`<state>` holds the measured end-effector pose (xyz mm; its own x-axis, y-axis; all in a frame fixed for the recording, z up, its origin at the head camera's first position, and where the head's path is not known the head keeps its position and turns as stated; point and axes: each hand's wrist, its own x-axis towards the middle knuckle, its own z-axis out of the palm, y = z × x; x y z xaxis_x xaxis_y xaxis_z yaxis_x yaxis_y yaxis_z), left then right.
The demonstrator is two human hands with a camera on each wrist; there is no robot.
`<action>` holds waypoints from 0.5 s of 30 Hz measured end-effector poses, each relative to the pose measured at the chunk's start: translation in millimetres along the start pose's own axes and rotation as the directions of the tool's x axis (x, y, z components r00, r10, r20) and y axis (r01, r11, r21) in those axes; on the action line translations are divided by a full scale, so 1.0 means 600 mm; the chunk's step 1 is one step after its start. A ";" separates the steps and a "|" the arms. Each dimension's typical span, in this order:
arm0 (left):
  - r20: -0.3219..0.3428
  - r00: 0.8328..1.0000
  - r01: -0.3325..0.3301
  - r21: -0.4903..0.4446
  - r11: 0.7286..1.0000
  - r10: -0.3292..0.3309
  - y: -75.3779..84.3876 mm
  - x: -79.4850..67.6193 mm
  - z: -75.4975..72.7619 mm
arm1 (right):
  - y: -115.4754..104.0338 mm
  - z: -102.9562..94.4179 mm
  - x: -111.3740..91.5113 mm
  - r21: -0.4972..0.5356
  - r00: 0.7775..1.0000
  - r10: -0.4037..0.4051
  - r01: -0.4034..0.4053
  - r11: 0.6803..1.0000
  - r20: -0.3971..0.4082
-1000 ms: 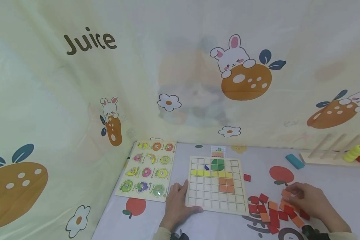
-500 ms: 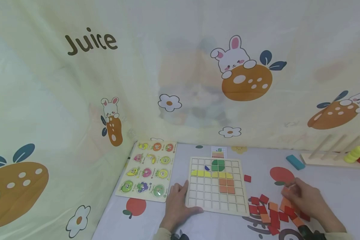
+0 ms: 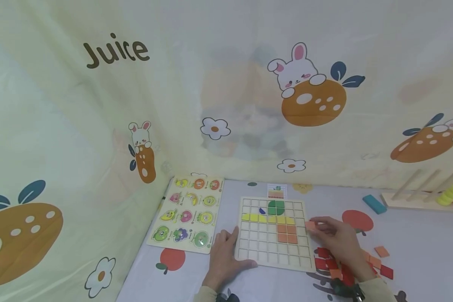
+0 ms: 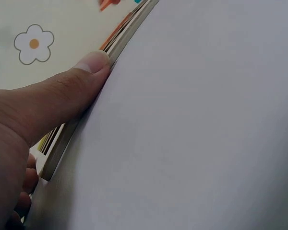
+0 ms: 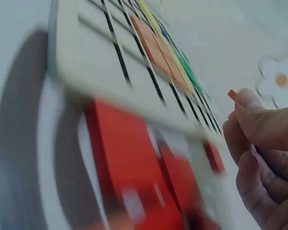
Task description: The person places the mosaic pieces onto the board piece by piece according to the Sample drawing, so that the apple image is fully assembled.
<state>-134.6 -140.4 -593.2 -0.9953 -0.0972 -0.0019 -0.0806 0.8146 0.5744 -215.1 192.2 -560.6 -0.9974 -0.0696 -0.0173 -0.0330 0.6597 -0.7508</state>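
Note:
A wooden grid board (image 3: pixel 266 251) lies flat on the table, holding a yellow row, green and blue pieces and an orange block of square tiles. My left hand (image 3: pixel 223 261) braces its near left corner, the straight thumb along the near edge and the index finger along the left side. In the left wrist view the thumb (image 4: pixel 72 84) presses against the board's edge. My right hand (image 3: pixel 337 239) pinches an orange square tile (image 3: pixel 311 226) between thumb and fingertips just beyond the board's right edge. The right wrist view shows only the tile's corner (image 5: pixel 232 95).
Loose red tiles (image 3: pixel 320 264) and orange tiles (image 3: pixel 381 251) are scattered right of the board, partly hidden under my right forearm. A fruit puzzle board (image 3: pixel 190 207) lies at left. Behind stand a picture card (image 3: pixel 277 189), a teal block (image 3: pixel 374 204) and a pegged wooden rack (image 3: pixel 407 200).
My right hand has lifted an orange tile out of the scattered pile and carried it left to the board's right edge. The left hand keeps its place at the corner.

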 end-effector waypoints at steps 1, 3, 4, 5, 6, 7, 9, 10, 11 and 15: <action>-0.001 1.000 -0.001 -0.002 1.000 0.001 0.000 0.000 0.000 | -0.008 0.010 0.003 0.009 1.000 -0.009 0.009 1.000 0.009; -0.002 1.000 -0.002 -0.001 1.000 0.002 -0.001 0.001 0.001 | -0.022 0.028 0.009 0.025 0.999 -0.030 0.029 0.999 0.037; -0.003 1.000 -0.003 0.001 1.000 0.003 -0.001 0.001 0.001 | -0.029 0.036 0.011 0.028 0.998 -0.041 0.040 0.999 0.051; -0.003 1.000 -0.003 0.003 1.000 0.003 -0.001 0.001 0.001 | -0.036 0.045 0.013 0.029 0.997 -0.045 0.043 0.999 0.067; -0.003 1.000 -0.004 0.006 1.000 0.004 -0.001 0.001 0.001 | -0.042 0.053 0.014 0.019 0.995 -0.062 0.060 0.998 0.073; -0.002 1.000 -0.002 0.009 1.000 0.002 -0.001 0.002 0.002 | -0.048 0.062 0.015 0.004 0.994 -0.083 0.083 0.997 0.075; 0.002 1.000 0.000 0.018 1.000 0.000 -0.001 0.002 0.002 | -0.058 0.078 0.018 -0.005 0.990 -0.111 0.112 0.994 0.087; 0.003 1.000 0.000 0.019 1.000 0.000 -0.001 0.002 0.002 | -0.061 0.085 0.019 -0.006 0.988 -0.126 0.127 0.992 0.093; 0.003 1.000 -0.002 0.021 1.000 0.001 -0.001 0.002 0.001 | -0.065 0.092 0.021 -0.010 0.986 -0.134 0.136 0.991 0.098; 0.000 1.000 -0.010 0.025 1.000 0.010 -0.002 0.001 0.001 | -0.074 0.111 0.025 -0.039 0.983 -0.151 0.156 0.987 0.103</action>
<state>-135.3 -140.9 -594.3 -0.9960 -0.0887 0.0042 -0.0715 0.8293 0.5542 -224.1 111.8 -571.3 -0.9691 -0.2451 0.0287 -0.1905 0.6693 -0.7181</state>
